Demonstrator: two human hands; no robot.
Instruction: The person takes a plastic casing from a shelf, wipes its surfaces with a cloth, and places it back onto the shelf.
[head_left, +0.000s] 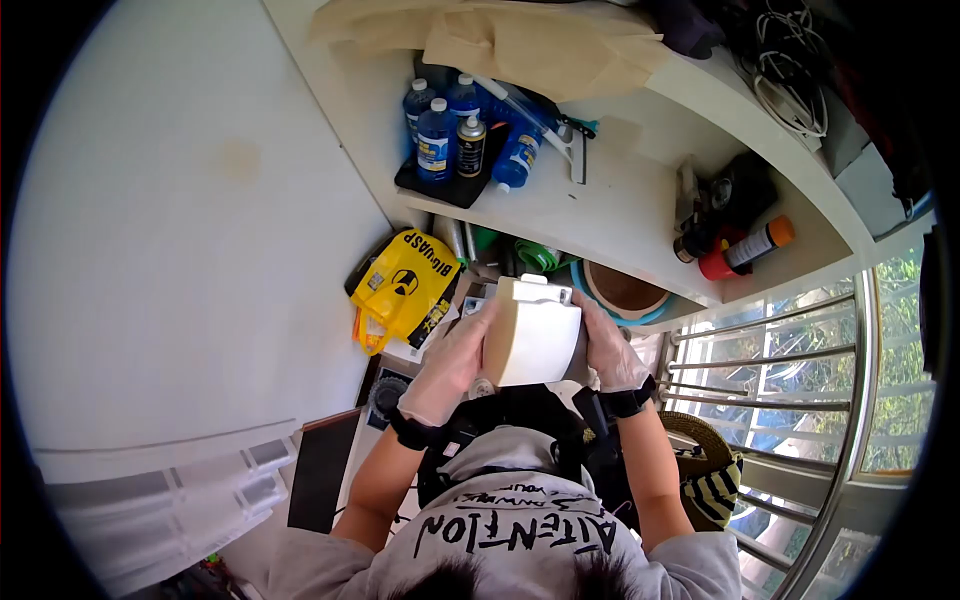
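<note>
Between my hands is a white plastic box-shaped container (540,340), with a tab and a small latch-like part on its far top edge. My left hand (452,365), in a thin clear glove, is closed around its left side. On the right side, my right hand (611,350), gloved the same way, grips the container. The thing is held up in front of my body. A yellow bag (408,290) with black print hangs or lies just beyond my left hand. What the container holds is hidden.
Blue liquid bottles (434,145), a spray can (470,148) and a squeegee (570,145) are on the shelf (620,190) ahead. An orange-capped can (760,245) lies at its right. Below it is a blue-rimmed basin (625,290). Metal window bars (770,355) stand at right.
</note>
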